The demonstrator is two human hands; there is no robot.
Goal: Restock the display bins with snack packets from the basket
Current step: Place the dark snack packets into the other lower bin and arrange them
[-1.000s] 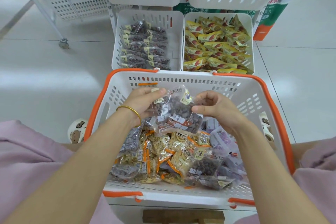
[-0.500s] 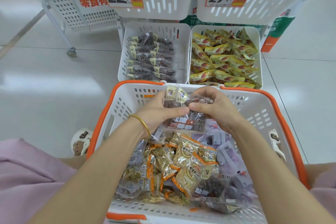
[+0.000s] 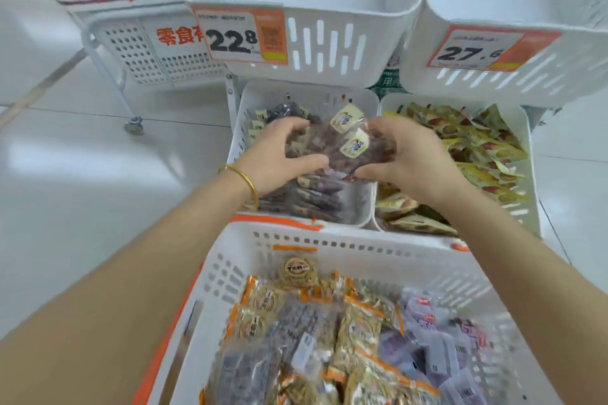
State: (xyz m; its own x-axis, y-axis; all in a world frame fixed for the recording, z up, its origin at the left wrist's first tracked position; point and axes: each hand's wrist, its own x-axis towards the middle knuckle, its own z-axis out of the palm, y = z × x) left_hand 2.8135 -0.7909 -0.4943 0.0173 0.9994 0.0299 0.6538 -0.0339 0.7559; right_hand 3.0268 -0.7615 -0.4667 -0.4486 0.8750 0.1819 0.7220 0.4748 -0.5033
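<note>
Snack packets [image 3: 329, 325]: a loose heap lies nearest the camera, with orange-trimmed packs in the middle, dark ones at left and purple ones at right.
Basket [image 3: 362, 251]: white slotted plastic with an orange rim, holding that heap; both bare forearms reach out over it.
Bangle [image 3: 245, 182]: gold, on the left wrist, just past the far rim.
Left hand [image 3: 276, 154]: fingers curled round the left end of the bundle [image 3: 335, 148], thumb pressed along its near edge.
Right hand [image 3: 408, 154]: fingers curled over the right end, thumb on the near edge.
Bundle: clear packs of dark snacks with cream labels, gripped between both hands over the lower left bin [image 3: 312, 94].
Lower left bin: white, holds rows of like dark packs; hands and bundle hide its middle.
Lower right bin [image 3: 394, 102]: hard against it, heaped with yellow packs [image 3: 477, 148].
Upper left bin [image 3: 329, 43]: white and slotted, overhangs the lower bin's back and carries a 22.8 price tag [image 3: 240, 36].
Upper right bin [image 3: 526, 76]: alongside, overhanging likewise, with a 27.6 price tag [image 3: 473, 49].
Rack [image 3: 138, 49]: white perforated stand on a caster [image 3: 134, 125], far left, bearing a sign [image 3: 177, 36] in red characters.
</note>
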